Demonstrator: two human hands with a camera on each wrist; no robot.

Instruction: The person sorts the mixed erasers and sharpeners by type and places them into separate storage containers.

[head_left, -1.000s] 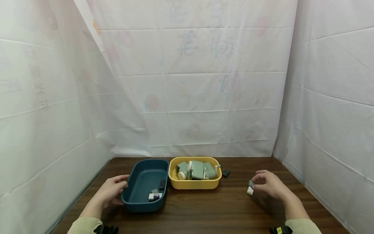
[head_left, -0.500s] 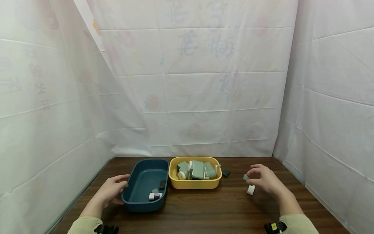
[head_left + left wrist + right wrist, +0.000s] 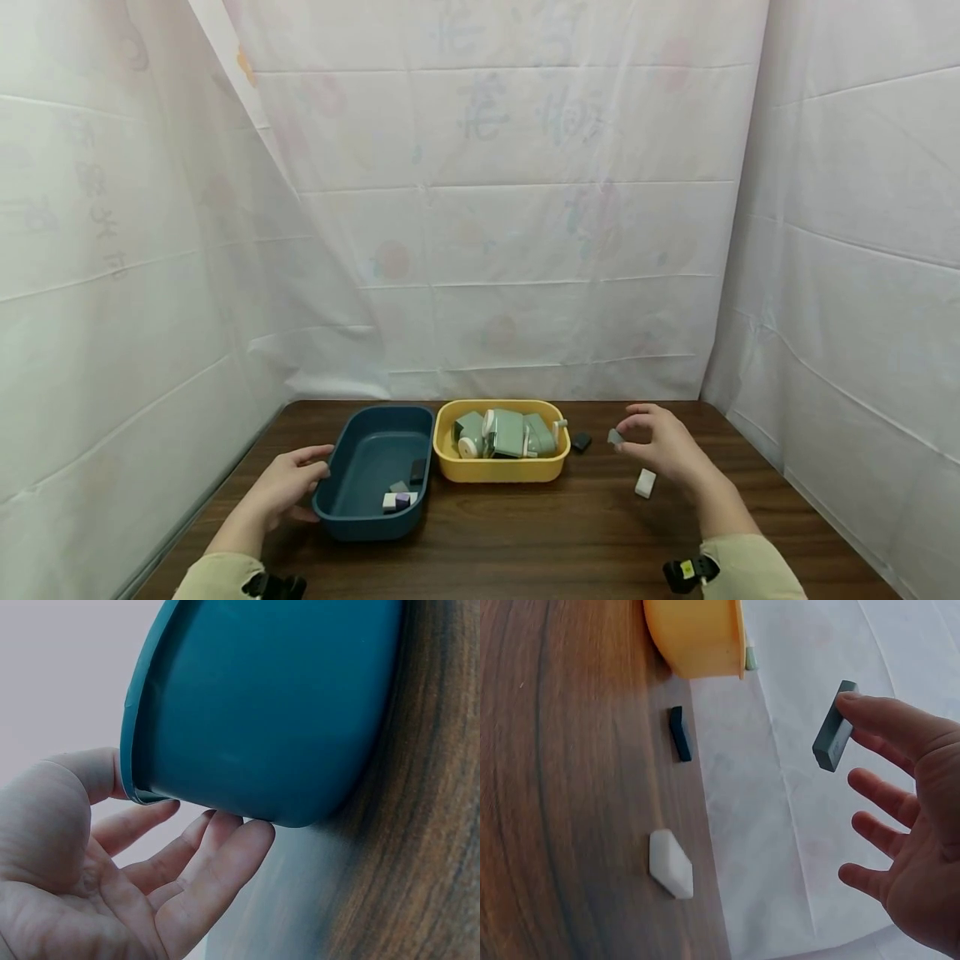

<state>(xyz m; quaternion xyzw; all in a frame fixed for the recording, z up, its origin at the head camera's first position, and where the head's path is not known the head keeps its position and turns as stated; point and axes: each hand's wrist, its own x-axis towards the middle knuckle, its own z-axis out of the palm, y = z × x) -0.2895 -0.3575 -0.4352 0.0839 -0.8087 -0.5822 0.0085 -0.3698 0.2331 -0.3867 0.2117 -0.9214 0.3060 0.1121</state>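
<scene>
In the head view my right hand [image 3: 663, 446] pinches a small grey rectangular block [image 3: 832, 731] between thumb and index finger. The right wrist view shows that block raised, its other end sticking out, the remaining fingers spread apart. Below the hand a white block [image 3: 645, 483] lies on the table. My left hand [image 3: 281, 492] is at the left side of a dark blue bin [image 3: 367, 529], thumb at the rim and fingertips against the outer wall [image 3: 262, 712]. Inside the bin's near right corner are a black block [image 3: 417, 472], a grey one, and white and purple pieces.
A yellow bin [image 3: 498, 472] stands right beside the blue one and holds several pale green objects [image 3: 506, 433]. A black block [image 3: 581, 442] lies just right of it on the wooden table [image 3: 525, 542]. White sheets [image 3: 525, 250] hang around the back and sides.
My right hand has lifted the grey block from beside the white block and carried it left and away from me. The left hand stays at the blue bin.
</scene>
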